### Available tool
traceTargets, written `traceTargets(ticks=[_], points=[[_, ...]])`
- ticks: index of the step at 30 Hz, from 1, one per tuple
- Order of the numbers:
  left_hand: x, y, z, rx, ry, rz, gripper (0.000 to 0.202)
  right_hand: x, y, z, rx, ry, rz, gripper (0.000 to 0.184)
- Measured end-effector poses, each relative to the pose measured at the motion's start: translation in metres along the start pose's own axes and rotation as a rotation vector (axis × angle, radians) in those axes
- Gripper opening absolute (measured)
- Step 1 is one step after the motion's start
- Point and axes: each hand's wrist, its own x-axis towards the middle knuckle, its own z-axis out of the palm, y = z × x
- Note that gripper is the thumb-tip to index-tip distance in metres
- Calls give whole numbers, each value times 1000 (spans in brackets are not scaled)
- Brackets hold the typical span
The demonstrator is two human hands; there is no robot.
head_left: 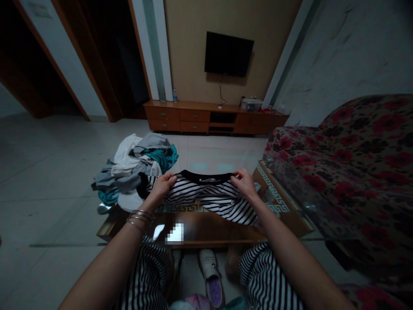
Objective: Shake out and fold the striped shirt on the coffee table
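A black-and-white striped shirt point(222, 202) with a black neckband hangs stretched between my hands, over the glass-topped coffee table point(142, 228). My left hand point(163, 184) pinches it near the left end of the neckband. At the right end, my right hand point(243, 181) grips the band between thumb and fingers. The shirt's lower part droops toward the tabletop, more so on the right. Just left of my left hand lies a heap of clothes point(132, 165) in white, grey and teal, with a black and striped piece at its near edge.
A floral-covered sofa point(348, 159) stands on the right. Along the far wall runs a low wooden cabinet point(193, 116) with a bottle point(175, 95) and a plastic box point(251, 104) on top. A television point(228, 54) hangs above. Beneath the table's near edge is a white shoe point(209, 265).
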Motion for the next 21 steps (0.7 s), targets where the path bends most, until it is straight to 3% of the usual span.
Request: traceTargets(ticks=[9, 14, 21], points=[[4, -2, 1, 15, 67, -10, 42, -15, -19, -6, 142, -92, 151, 26], [4, -4, 1, 45, 74, 8, 40, -15, -21, -8, 190, -28, 52, 28], [6, -8, 2, 37, 10, 0, 37, -14, -24, -9, 104, 87, -34, 12]])
